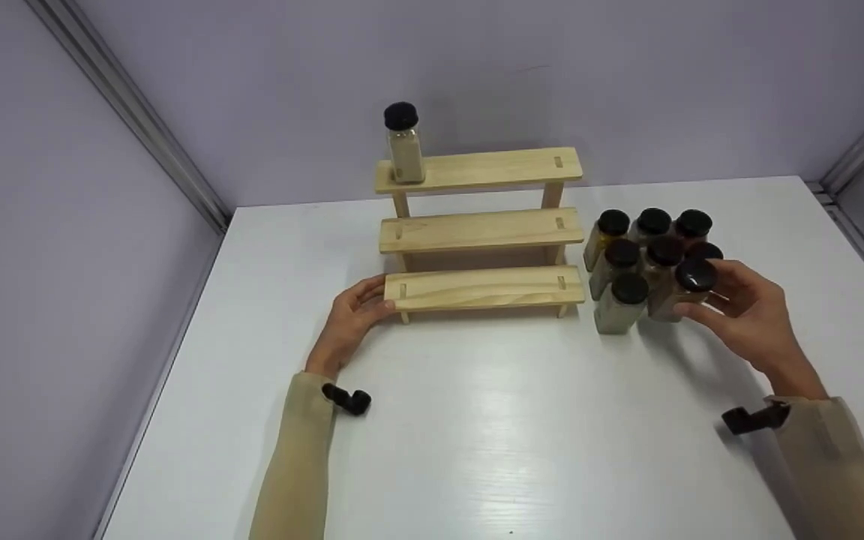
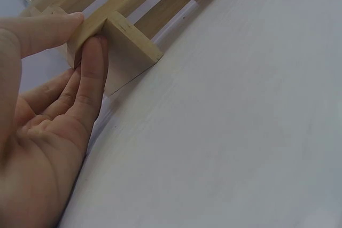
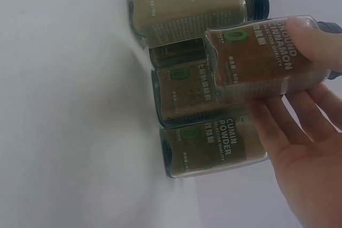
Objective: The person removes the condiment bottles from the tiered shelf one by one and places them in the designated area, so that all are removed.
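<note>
A three-step wooden rack (image 1: 484, 289) stands at the back middle of the table. My left hand (image 1: 349, 322) pinches the left end of its lowest step, thumb on top and fingers beneath, as the left wrist view shows. In my right hand (image 1: 754, 319) is a ground cinnamon jar (image 3: 251, 60), glass with a black lid, gripped between thumb and fingers. The right wrist view shows its base raised above those of the neighbouring jars. Beside it stand a salt and pepper jar (image 3: 187, 9) and a cumin powder jar (image 3: 214, 150). Another spice jar (image 1: 406, 154) occupies the top step's left end.
Several more black-lidded spice jars (image 1: 614, 223) are grouped right of the rack, close to its right end. Behind the white table (image 1: 462, 420) rises a pale wall (image 1: 312, 97). A side panel (image 1: 49, 262) borders the left.
</note>
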The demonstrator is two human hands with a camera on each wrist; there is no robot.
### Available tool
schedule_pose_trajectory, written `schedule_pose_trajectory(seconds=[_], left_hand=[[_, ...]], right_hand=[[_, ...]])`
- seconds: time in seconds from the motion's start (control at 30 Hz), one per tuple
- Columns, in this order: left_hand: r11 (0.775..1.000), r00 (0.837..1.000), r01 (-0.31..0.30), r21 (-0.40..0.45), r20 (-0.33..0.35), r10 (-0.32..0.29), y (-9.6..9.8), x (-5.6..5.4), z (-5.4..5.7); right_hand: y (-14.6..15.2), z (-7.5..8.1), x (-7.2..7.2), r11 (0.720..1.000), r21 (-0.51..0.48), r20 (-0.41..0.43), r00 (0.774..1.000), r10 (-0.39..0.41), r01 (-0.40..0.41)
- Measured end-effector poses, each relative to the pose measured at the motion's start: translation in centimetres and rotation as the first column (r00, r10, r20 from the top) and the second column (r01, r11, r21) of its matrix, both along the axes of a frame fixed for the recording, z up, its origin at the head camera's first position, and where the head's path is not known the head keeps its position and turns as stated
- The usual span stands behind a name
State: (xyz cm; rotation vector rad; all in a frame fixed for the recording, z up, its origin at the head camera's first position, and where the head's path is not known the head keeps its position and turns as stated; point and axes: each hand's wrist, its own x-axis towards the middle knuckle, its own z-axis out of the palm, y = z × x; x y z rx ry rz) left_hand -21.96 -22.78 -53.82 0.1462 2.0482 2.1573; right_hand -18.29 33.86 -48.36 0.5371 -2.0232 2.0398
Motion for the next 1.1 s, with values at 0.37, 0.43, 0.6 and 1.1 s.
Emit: schedule_pose_trajectory(seconds=[0.37, 0.43, 0.6, 1.1], left_hand=[[1.0, 1.0, 0.004, 0.02, -0.003, -0.004, 0.0, -0.1, -0.1], [1.0, 1.0, 0.008, 0.015, -0.002, -0.008, 0.0, -0.1, -0.1], [1.0, 1.0, 0.0, 0.002, 0.002, 0.0, 0.0, -0.2, 0.0], [1.0, 1.0, 0.0, 0.002, 0.018, 0.0, 0.0, 0.0, 0.0]], right_hand=[[-0.3, -0.6, -0.2, 1.0, 0.009, 0.027, 0.999, -0.019, 0.019], [-0.4, -0.7, -0.2, 1.0, 0.021, 0.033, 0.999, -0.021, 0.02], [-0.5, -0.9, -0.2, 0.999, 0.045, 0.049, 0.999, -0.013, 0.011], [-0.5, -1.9, -0.2, 0.968, 0.251, 0.067, 0.997, -0.049, 0.03]])
